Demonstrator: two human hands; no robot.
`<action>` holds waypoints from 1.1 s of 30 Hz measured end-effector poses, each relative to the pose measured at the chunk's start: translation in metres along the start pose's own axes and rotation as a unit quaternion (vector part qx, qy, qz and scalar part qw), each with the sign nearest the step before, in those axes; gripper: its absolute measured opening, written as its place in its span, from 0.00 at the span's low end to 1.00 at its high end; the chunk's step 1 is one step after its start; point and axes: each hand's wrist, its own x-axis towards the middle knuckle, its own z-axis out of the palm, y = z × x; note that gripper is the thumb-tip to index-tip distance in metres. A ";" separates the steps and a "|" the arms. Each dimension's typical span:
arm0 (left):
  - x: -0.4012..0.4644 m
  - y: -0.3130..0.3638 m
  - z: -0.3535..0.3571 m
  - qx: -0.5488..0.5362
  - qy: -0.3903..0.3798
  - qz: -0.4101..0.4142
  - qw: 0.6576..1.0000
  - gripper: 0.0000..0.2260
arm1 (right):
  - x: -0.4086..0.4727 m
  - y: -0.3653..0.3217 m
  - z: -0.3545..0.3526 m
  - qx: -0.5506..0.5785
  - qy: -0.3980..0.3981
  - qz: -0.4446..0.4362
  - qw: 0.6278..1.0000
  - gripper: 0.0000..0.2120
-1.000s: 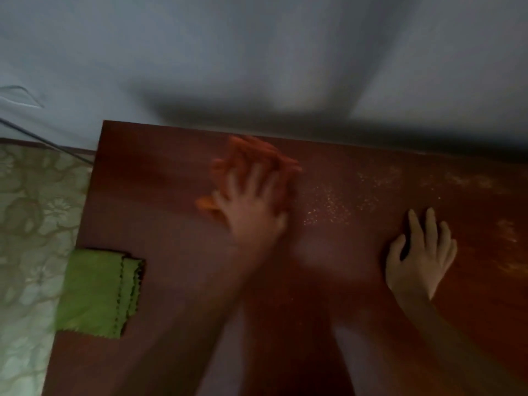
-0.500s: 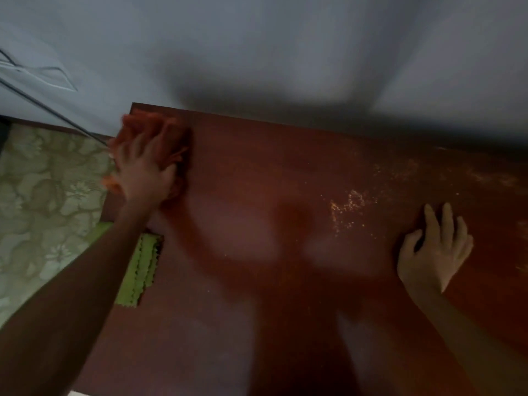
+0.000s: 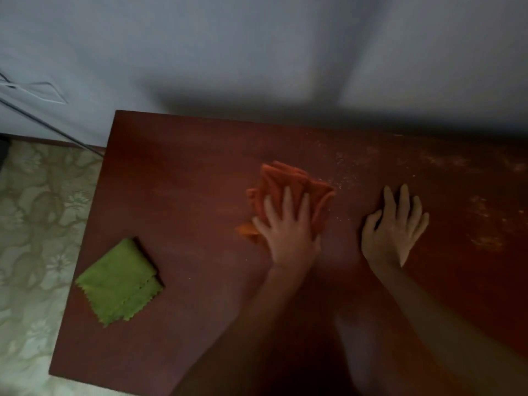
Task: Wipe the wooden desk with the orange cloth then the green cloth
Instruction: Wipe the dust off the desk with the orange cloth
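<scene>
The reddish-brown wooden desk [image 3: 185, 195] fills the middle of the view. My left hand [image 3: 288, 230] presses flat on the crumpled orange cloth [image 3: 288, 184] near the desk's middle, fingers spread over it. My right hand [image 3: 395, 227] lies flat on the bare wood to the right of the cloth, holding nothing. A folded green cloth [image 3: 120, 281] rests near the desk's left edge, apart from both hands. Pale dust and crumbs [image 3: 345, 178] speckle the wood right of the orange cloth and toward the far right.
A grey wall [image 3: 257, 52] rises directly behind the desk. To the left, the desk's edge drops to a patterned pale floor [image 3: 34, 224]. Thin cables [image 3: 37, 92] run along the wall at upper left.
My left hand has swept the orange cloth from the desk's far left corner back toward the middle. The right hand has stayed flat in place.
</scene>
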 end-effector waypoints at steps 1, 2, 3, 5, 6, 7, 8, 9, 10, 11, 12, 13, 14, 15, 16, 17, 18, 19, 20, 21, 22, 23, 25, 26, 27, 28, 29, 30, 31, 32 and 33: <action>-0.002 0.016 0.001 0.007 -0.011 0.030 0.999 0.41 | 0.001 0.001 -0.001 0.015 -0.006 0.000 1.000 0.25; -0.003 0.024 0.002 0.016 -0.018 0.058 0.998 0.41 | 0.002 0.002 -0.002 0.039 -0.012 -0.002 0.999 0.25; -0.004 0.024 0.001 0.020 -0.018 0.078 0.997 0.40 | 0.003 0.005 -0.005 0.072 -0.017 -0.008 0.997 0.25; -0.002 0.003 -0.002 -0.003 0.005 0.088 0.996 0.38 | 0.005 0.021 -0.014 0.133 -0.016 -0.034 0.990 0.24; -0.002 -0.015 -0.003 -0.014 0.009 0.071 0.997 0.38 | 0.005 0.033 -0.019 0.141 -0.010 -0.043 0.989 0.23; -0.001 -0.034 -0.005 -0.021 0.012 0.039 0.999 0.38 | 0.005 0.049 -0.026 0.136 -0.007 -0.043 0.990 0.23; 0.001 -0.054 -0.007 -0.026 0.022 -0.005 0.999 0.37 | 0.006 0.067 -0.033 0.126 -0.007 -0.031 0.992 0.24; 0.006 -0.073 -0.009 -0.035 0.036 -0.056 0.997 0.37 | 0.007 0.087 -0.040 0.113 -0.006 -0.010 0.994 0.24; 0.013 -0.090 -0.013 -0.045 0.049 -0.106 0.992 0.37 | 0.010 0.107 -0.045 0.097 -0.006 0.014 0.995 0.25; 0.022 -0.104 -0.018 -0.053 0.060 -0.145 0.986 0.36 | 0.012 0.129 -0.050 0.078 -0.006 0.040 0.996 0.25; 0.033 -0.116 -0.023 -0.060 0.069 -0.173 0.981 0.34 | 0.014 0.151 -0.055 0.060 -0.005 0.067 0.996 0.26; 0.046 -0.128 -0.028 -0.067 0.074 -0.195 0.976 0.32 | 0.016 0.172 -0.058 0.045 -0.006 0.094 0.995 0.27; 0.060 -0.134 -0.032 -0.074 0.077 -0.212 0.971 0.31 | 0.018 0.193 -0.062 0.032 -0.007 0.120 0.992 0.28; 0.073 -0.139 -0.036 -0.078 0.081 -0.229 0.967 0.30 | 0.018 0.211 -0.065 0.023 -0.008 0.140 0.990 0.28; 0.085 -0.141 -0.040 -0.079 0.087 -0.249 0.961 0.30 | 0.017 0.225 -0.067 0.017 -0.010 0.153 0.988 0.28; 0.098 -0.140 -0.042 -0.080 0.091 -0.272 0.955 0.29 | 0.016 0.234 -0.068 0.012 -0.010 0.159 0.987 0.28; 0.108 -0.135 -0.043 -0.081 0.094 -0.298 0.947 0.29 | 0.016 0.239 -0.068 0.006 -0.008 0.159 0.987 0.28; 0.118 -0.129 -0.044 -0.081 0.095 -0.322 0.939 0.29 | 0.015 0.242 -0.067 0.001 -0.006 0.156 0.988 0.28; 0.127 -0.121 -0.046 -0.079 0.096 -0.340 0.932 0.29 | 0.015 0.242 -0.067 0.000 -0.001 0.155 0.988 0.27; 0.134 -0.113 -0.046 -0.077 0.096 -0.350 0.929 0.29 | 0.015 0.241 -0.066 0.002 0.005 0.154 0.988 0.27; 0.139 -0.104 -0.046 -0.076 0.097 -0.348 0.929 0.29 | 0.016 0.241 -0.065 0.004 0.012 0.154 0.988 0.27; 0.143 -0.093 -0.046 -0.074 0.098 -0.333 0.935 0.29 | 0.016 0.241 -0.064 0.006 0.018 0.155 0.988 0.26; 0.148 -0.060 -0.042 -0.066 0.098 -0.267 0.956 0.29 | 0.015 0.244 -0.063 0.008 0.025 0.149 0.989 0.26; 0.149 -0.038 -0.039 -0.059 0.095 -0.220 0.969 0.29 | 0.015 0.245 -0.062 0.008 0.025 0.147 0.989 0.26; 0.149 -0.013 -0.036 -0.052 0.091 -0.168 0.980 0.30 | 0.015 0.245 -0.062 0.008 0.026 0.148 0.989 0.26; 0.147 0.016 -0.032 -0.045 0.088 -0.114 0.989 0.31 | 0.015 0.246 -0.061 0.006 0.028 0.149 0.988 0.26; 0.141 0.045 -0.028 -0.037 0.083 -0.060 0.994 0.31 | 0.014 0.245 -0.061 0.005 0.030 0.149 0.988 0.25; 0.133 0.075 -0.022 -0.028 0.074 -0.009 0.997 0.32 | 0.014 0.245 -0.061 0.005 0.031 0.148 0.989 0.25; 0.122 0.105 -0.015 -0.020 0.065 0.038 0.997 0.32 | 0.015 0.244 -0.061 0.007 0.031 0.146 0.989 0.25; 0.110 0.132 -0.007 -0.015 0.053 0.081 0.995 0.32 | 0.015 0.244 -0.062 0.007 0.032 0.143 0.989 0.25; 0.096 0.158 0.000 -0.012 0.043 0.125 0.991 0.32 | 0.015 0.244 -0.062 0.007 0.034 0.140 0.990 0.25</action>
